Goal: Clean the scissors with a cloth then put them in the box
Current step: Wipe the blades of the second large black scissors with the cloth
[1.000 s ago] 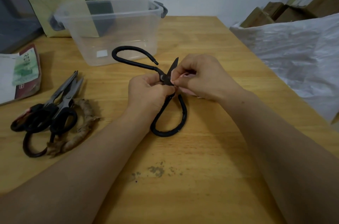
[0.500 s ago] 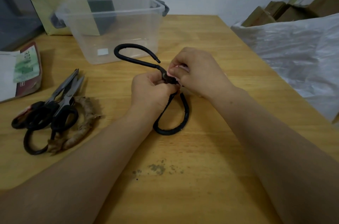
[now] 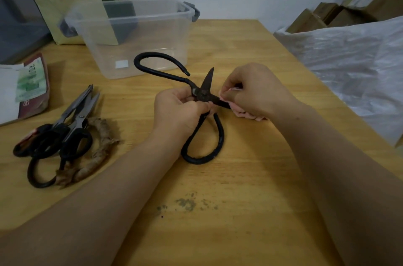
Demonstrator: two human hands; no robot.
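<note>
Black iron scissors [image 3: 204, 93] with big loop handles are spread open over the middle of the wooden table [image 3: 239, 178]. My left hand [image 3: 178, 111] grips them at the pivot. My right hand [image 3: 255, 91] pinches a small pink cloth [image 3: 242, 113] around the lower blade, hiding most of that blade. The other blade points up and away. One handle loop rests on the table; the other reaches toward the clear plastic box [image 3: 135, 34], which stands open just behind.
Several other scissors [image 3: 63, 132] lie in a pile at the left, one with rope-wrapped handles. A packet [image 3: 30, 89] and paper lie at the far left edge. A white plastic sheet [image 3: 359, 65] covers boxes to the right. A bag stands behind the box.
My right hand has slid the cloth to the right along the lower blade, so the upper blade and the pivot show again. The left hand's grip has stayed.
</note>
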